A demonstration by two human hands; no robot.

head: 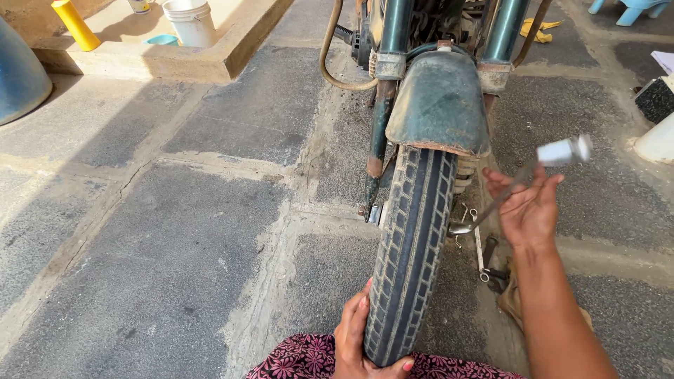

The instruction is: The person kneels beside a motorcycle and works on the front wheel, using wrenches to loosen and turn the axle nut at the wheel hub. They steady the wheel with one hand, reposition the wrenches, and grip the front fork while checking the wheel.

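A motorcycle's front tyre point(411, 245) fills the middle of the frame, standing upright on the grey paved ground point(175, 267), its tread running down toward the bottom edge. The person's left hand point(358, 344) is at the bottom centre, wrapped around the lower part of the tyre, fingers pressed against its left sidewall and the thumb hooked under the tread. Beneath that hand shows a strip of dark cloth with pink flowers point(302, 361).

The right hand point(528, 210) is raised at centre right, just beside the tyre's right side. Its fingers are loosely curled around the thin shaft of a long metal tool point(519, 179); the tool's pale, blocky end points to the upper right, and its lower end slants down toward the wheel's hub area, where I cannot tell whether it touches anything.

Above the tyre sits a worn green mudguard point(439, 105) with a rusty lower edge, flanked by the two fork legs point(382, 119). On the ground right of the wheel, below the right hand, lie a few spanners point(484, 256).

In the upper left of the frame a raised concrete step point(175, 60) carries a white bucket point(191, 21) and a yellow cylinder point(76, 24). A large blue rounded container point(20, 74) sits at the left edge.
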